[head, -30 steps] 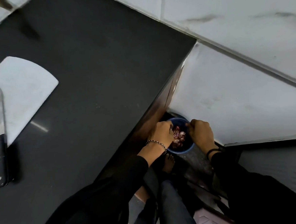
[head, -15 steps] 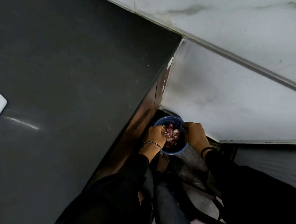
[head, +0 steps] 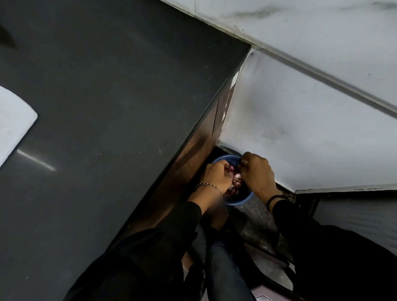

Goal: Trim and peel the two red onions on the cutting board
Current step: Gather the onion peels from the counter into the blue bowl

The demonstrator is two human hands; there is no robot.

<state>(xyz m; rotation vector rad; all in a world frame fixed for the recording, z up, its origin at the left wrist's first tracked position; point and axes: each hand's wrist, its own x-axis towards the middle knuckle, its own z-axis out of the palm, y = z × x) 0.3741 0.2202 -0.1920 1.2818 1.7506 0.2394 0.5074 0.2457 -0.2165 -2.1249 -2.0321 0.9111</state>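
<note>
Closer together than half a second ago, our left hand (head: 214, 176) and right hand (head: 256, 174) now cover most of the blue bowl (head: 241, 201). Before, they sat at opposite rims with the contents open between them. Our head has also swung back to the left, so the white cutting board (head: 3, 121) fills more of the left edge than it did then. The knife that lay on it one second ago is out of frame.

From the head view, the only one we have, the bowl stands low on the floor (head: 256, 219), tucked between the front of the dark bench (head: 107, 98) and the pale wall (head: 309, 131). That is why we stoop and reach down with both arms.

Reddish-purple onion pieces (head: 237, 183) show in the gap between our hands; we cannot tell whether they are whole onions or peelings. Both hands are knuckles-up with fingers curled down into the bowl, the left among the pieces and the right at the far rim. What either one pinches is hidden.

We judge that we are either picking onions out or dropping scraps in, which would explain why the hands crowd the bowl. The part of the board we can see carries no onion.
</note>
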